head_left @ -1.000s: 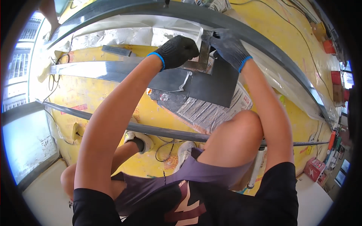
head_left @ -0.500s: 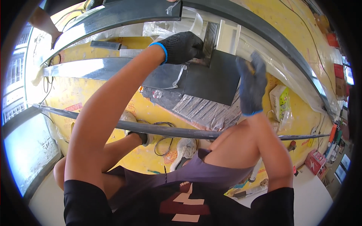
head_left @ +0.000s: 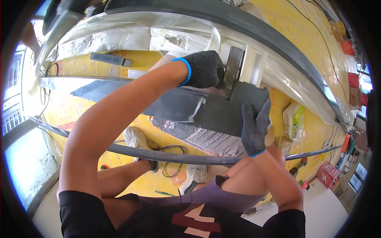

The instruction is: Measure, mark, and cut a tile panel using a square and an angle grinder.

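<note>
My left hand (head_left: 204,71), black knit glove with blue cuff: fingers curled into a loose fist at the inner corner of a dark metal square (head_left: 234,65). Fingertips are hidden, so can't tell if I'm pinching the square or only pressing beside it. My right hand (head_left: 255,131), grey glove: thumb parted from the fingers in a V, laid at the right edge of a dark flat panel (head_left: 222,113), thumb over its face, fingers along the edge. Can't tell if any fingertips wrap underneath.

Panel lies out in front of me, above my right knee, and meets a long dark strip (head_left: 158,103) at a seam on its left. Torn clear film (head_left: 197,110) sits on the strip just beside that seam. The square's long leg points away from me; a white channel (head_left: 254,65) is just right of it. Under the panel's near side: a grey wrapped bundle (head_left: 214,141).

Nearer me, a dark rail (head_left: 174,158) crosses above my shoes. Far side: a long dark beam (head_left: 262,35), with plastic sheeting (head_left: 119,39) alongside. Small grey metal piece (head_left: 109,59) on the yellow floor (head_left: 313,87), left of my left hand. Green-and-white bag (head_left: 293,121) to the right, red box (head_left: 328,174) lower right.
</note>
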Tool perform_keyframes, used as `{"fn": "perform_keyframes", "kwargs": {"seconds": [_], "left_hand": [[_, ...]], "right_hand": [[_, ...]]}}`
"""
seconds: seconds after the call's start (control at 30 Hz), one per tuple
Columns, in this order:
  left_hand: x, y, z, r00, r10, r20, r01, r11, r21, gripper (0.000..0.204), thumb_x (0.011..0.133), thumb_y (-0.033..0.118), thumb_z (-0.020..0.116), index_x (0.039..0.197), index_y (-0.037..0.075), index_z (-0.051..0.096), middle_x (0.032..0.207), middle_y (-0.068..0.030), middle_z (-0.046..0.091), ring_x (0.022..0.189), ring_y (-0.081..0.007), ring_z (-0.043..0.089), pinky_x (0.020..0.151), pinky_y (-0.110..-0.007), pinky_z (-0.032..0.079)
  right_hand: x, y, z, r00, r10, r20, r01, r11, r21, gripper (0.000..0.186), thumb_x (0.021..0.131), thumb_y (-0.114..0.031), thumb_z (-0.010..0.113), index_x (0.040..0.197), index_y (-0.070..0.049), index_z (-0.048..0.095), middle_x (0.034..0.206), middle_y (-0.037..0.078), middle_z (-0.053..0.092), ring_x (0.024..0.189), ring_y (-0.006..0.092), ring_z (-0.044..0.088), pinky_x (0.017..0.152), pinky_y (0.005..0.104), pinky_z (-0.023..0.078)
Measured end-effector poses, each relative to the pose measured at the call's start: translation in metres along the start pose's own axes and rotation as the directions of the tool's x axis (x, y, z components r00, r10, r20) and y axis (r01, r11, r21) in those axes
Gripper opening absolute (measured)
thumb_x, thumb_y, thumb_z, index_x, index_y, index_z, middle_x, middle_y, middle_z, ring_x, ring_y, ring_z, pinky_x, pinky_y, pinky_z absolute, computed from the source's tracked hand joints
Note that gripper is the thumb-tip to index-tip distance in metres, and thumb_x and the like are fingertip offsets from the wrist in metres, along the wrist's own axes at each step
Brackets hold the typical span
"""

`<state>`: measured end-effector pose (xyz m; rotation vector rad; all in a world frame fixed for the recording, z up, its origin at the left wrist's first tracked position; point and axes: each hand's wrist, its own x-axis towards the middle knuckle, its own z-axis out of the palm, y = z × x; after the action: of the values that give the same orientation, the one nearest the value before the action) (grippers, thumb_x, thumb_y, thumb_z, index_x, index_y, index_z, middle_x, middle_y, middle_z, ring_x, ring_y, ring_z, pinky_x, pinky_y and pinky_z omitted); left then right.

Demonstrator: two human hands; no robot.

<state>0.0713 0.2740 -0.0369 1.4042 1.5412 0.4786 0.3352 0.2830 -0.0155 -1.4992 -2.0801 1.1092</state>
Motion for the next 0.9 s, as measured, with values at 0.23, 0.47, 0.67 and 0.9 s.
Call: {"fn": "perform_keyframes", "kwargs": {"seconds": [0.23,0.47,0.67,0.9], "left_hand": [[0.009,-0.012,-0.001,0.959,0.277,0.067,-0.285,0.937,0.202,0.017,0.08,0.015,0.075,0.091,0.003,0.08,0.082,-0.0229,0.073,0.065,-0.0322,0.066,0.068,-0.04,0.054],[0.007,-0.008,-0.005,0.985,0.145,0.089,-0.153,0.983,0.103,0.019,0.082,0.019,0.078,0.094,0.004,0.081,0.081,-0.0229,0.073,0.063,-0.0268,0.065,0.067,-0.04,0.053],[0.003,-0.009,-0.006,0.975,0.211,0.064,-0.215,0.975,0.052,0.021,0.08,0.014,0.07,0.095,0.004,0.081,0.082,-0.0229,0.073,0.063,-0.0266,0.063,0.068,-0.04,0.054],[-0.001,-0.008,-0.002,0.92,0.393,-0.013,-0.387,0.912,0.135,0.023,0.078,0.013,0.068,0.095,0.004,0.081,0.084,-0.023,0.073,0.065,-0.029,0.066,0.07,-0.039,0.055]], "right_hand": [[0.001,0.0,0.001,1.0,0.001,0.004,-0.002,0.996,0.092,0.081,0.096,-0.016,0.071,0.16,0.002,0.024,0.134,0.023,0.058,0.117,0.0276,0.06,0.102,0.0389,0.05],[0.001,0.003,0.0,1.0,0.002,-0.007,-0.002,0.997,0.08,0.082,0.095,-0.02,0.073,0.16,0.0,0.027,0.138,0.023,0.057,0.118,0.0281,0.061,0.102,0.0386,0.05],[0.003,0.001,0.0,0.998,0.064,-0.006,-0.063,0.994,0.087,0.083,0.094,-0.021,0.073,0.16,0.0,0.027,0.14,0.024,0.056,0.12,0.0294,0.061,0.103,0.0384,0.05],[0.003,-0.003,-0.001,1.0,0.006,-0.005,-0.006,1.0,-0.012,0.084,0.093,-0.022,0.074,0.16,0.001,0.027,0.138,0.024,0.057,0.118,0.0297,0.062,0.103,0.0392,0.05]]}}
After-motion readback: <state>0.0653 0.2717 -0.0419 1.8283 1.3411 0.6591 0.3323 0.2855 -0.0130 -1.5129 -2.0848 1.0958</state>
